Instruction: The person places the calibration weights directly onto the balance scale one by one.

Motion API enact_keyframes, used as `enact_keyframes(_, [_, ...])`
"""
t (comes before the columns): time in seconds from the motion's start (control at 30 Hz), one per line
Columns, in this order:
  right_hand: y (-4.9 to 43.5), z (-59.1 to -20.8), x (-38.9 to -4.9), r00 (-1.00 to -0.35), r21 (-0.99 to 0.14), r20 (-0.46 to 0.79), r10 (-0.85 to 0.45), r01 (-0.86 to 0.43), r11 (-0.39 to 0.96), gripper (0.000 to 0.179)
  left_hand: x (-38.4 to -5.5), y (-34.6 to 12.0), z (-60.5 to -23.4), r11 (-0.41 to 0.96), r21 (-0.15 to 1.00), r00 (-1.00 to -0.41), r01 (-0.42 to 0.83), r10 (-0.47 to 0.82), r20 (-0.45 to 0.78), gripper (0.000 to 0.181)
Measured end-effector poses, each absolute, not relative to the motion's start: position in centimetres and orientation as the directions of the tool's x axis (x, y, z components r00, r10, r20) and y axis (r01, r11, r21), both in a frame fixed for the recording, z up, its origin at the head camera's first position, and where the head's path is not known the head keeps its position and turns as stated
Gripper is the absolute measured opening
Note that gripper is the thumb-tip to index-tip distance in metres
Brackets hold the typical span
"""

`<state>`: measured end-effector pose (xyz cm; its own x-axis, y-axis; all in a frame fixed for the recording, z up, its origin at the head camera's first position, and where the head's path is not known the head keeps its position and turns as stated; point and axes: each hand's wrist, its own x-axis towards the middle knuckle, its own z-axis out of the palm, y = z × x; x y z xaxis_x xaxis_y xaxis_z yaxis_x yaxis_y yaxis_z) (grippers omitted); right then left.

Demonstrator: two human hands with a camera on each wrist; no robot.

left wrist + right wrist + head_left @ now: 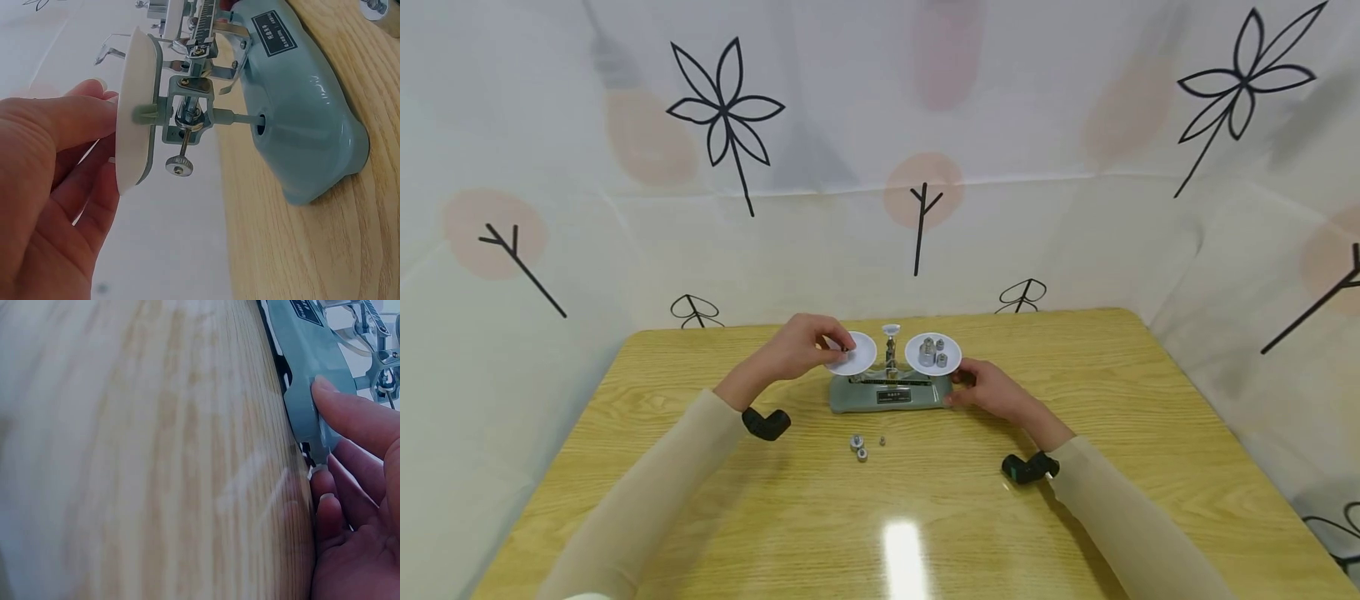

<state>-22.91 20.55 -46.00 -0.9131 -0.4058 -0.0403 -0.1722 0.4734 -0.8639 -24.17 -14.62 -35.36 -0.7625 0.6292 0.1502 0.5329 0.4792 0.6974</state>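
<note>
A balance scale with a grey-green base [857, 398] stands toward the back of the table. Over its left pan [863, 353], my left hand [805, 346] pinches a small dark metal weight [845, 352], mostly covered by the fingers. In the left wrist view the pan's rim hides the fingertips and the weight. Several metal weights [928, 353] stand on the right pan [953, 357]. My right hand [996, 392] grips the right end of the base, thumb on top and fingers beneath the edge, as the right wrist view shows.
In front of the scale lie two metal weights [857, 442] side by side and a tiny weight [882, 441] to their right. The wooden table [970, 517] ends at a patterned cloth backdrop [842, 250]. A black wrist camera [767, 424] sits under the left wrist.
</note>
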Motion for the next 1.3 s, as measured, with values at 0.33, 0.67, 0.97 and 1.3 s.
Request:
enact_keyframes(0.33, [20.6,-46.0,-22.9,-0.913,-0.862,-0.039,-0.406,-0.175,0.476,0.045,-24.2,-14.1,-35.5,0.487,0.701,-0.776,0.52,0.613,0.149,0.015])
enact_keyframes(0.67, [20.6,-45.9,-22.7,-0.913,-0.866,-0.041,-0.405,-0.17,0.47,0.048,-24.4,-13.9,-35.4,0.489,0.7,-0.778,0.52,0.609,0.153,0.015])
enact_keyframes(0.97, [20.5,-45.7,-22.6,-0.911,-0.864,-0.039,-0.412,-0.177,0.472,0.047,-24.3,-14.0,-35.0,0.493,0.704,-0.786,0.511,0.599,0.152,0.015])
enact_keyframes(1.3, [20.5,-45.9,-22.8,-0.911,-0.867,-0.039,-0.411,-0.174,0.468,0.045,-23.9,-14.7,-35.0,0.479,0.714,-0.793,0.511,0.584,0.175,0.015])
